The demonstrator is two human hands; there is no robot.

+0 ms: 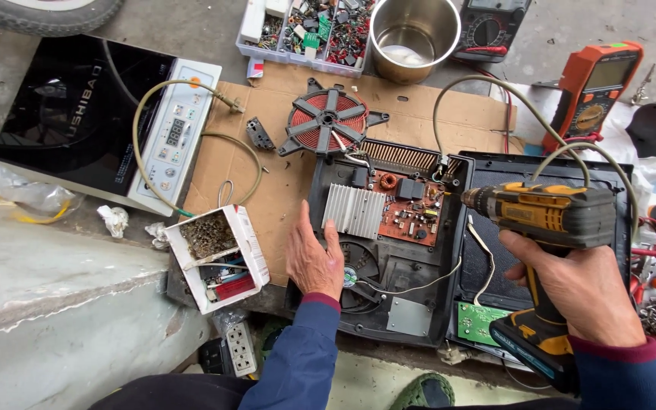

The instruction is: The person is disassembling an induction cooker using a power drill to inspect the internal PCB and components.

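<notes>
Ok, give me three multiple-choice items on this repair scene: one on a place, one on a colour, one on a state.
1. Where does the left hand rest?
A. on the opened cooker base
B. on the steel pot
C. on the orange meter

2. What colour is the coil on the cardboard?
A. blue
B. reddish copper
C. white

3. What is the right hand doing?
A. lying flat and empty
B. gripping the yellow and black drill
C. holding a screwdriver

Answers: 1 A, the palm lies beside the finned metal block; 2 B, the windings look red; 3 B, the fingers wrap the drill's handle.
</notes>
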